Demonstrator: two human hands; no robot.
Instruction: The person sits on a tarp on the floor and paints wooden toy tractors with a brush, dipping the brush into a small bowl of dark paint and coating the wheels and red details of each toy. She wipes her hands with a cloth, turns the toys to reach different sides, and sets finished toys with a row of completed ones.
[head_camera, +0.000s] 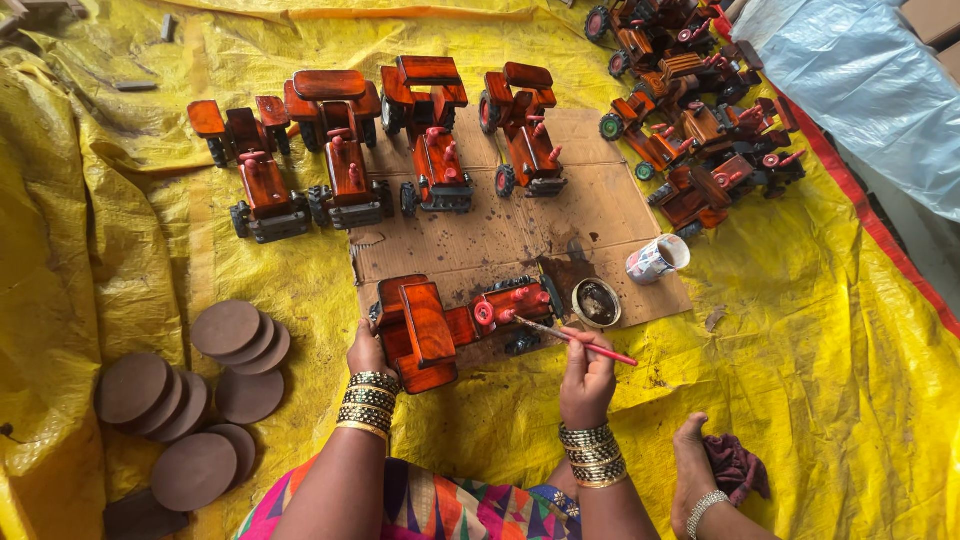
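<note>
Centre-bottom of frame: left hand (368, 350), bangles on wrist, fingers curled round the rear of a red-brown varnished wooden toy tractor (455, 320) lying on its side on a stained flat sheet of brown cardboard (600, 215). Right hand (587, 380), also w/ bangles, pinches a thin red-handled paintbrush (575, 337) betw. thumb & fingers; brush tip touches or sits just at the tractor's front end, can't tell which. Just beside the brush, right of the tractor, a small round bowl of dark varnish (597, 302). A bit further right on the cardboard edge, a white patterned cup tipped on its side (657, 258).

Upper centre: row of four finished red-brown wooden tractors (380, 150) standing side by side, partly on the cardboard. Upper right: heap of more wooden tractors w/ green & red wheels (700, 110). Lower left: overlapping round brown wooden discs (195, 390) on the crumpled yellow plastic sheet (820, 380) that covers the floor. Bottom right: a bare foot w/ anklet (692, 470) next to a crumpled maroon rag (735, 465).
</note>
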